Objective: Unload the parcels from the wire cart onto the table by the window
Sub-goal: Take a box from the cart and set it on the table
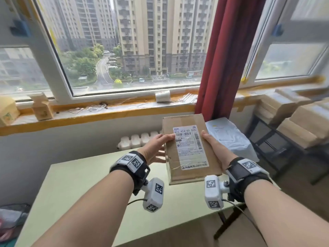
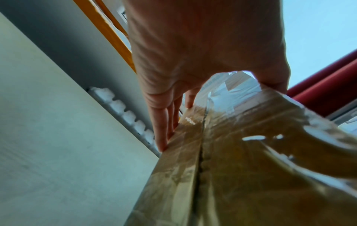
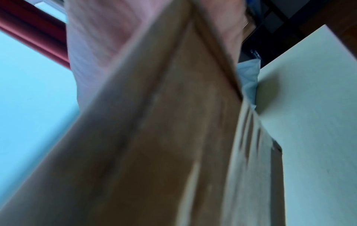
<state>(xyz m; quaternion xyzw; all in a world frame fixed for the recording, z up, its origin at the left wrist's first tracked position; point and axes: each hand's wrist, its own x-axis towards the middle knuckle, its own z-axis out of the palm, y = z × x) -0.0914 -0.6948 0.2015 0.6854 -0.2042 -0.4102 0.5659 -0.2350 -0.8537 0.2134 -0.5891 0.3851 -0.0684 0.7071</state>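
The cardboard parcel (image 1: 190, 148) is a flat brown box, long and narrow, sealed with clear glossy tape along its seams and bearing one white shipping label with barcodes and the printed code "872 H24-02 005" on its upper face. It is held in the air above the pale green table (image 1: 89, 193), over the table's far right part, its top face tilted toward the head camera.

One parcel is in the hands. A second, a white plastic mailer (image 1: 229, 134), lies just beyond the cardboard parcel; whether it rests on the table's far right corner is hard to tell. Past the table's right end, stacked cardboard boxes (image 1: 300, 118) sit on a dark rack.

Both forearms reach forward over the table. The left hand (image 1: 156, 148) grasps the parcel's left long edge, thumb on top by the label and fingers (image 2: 164, 126) running straight under the side. The right hand (image 1: 216, 148) clasps the right long edge, thumb on the upper face; the right wrist view is blurred, so its fingers underneath are not clear.
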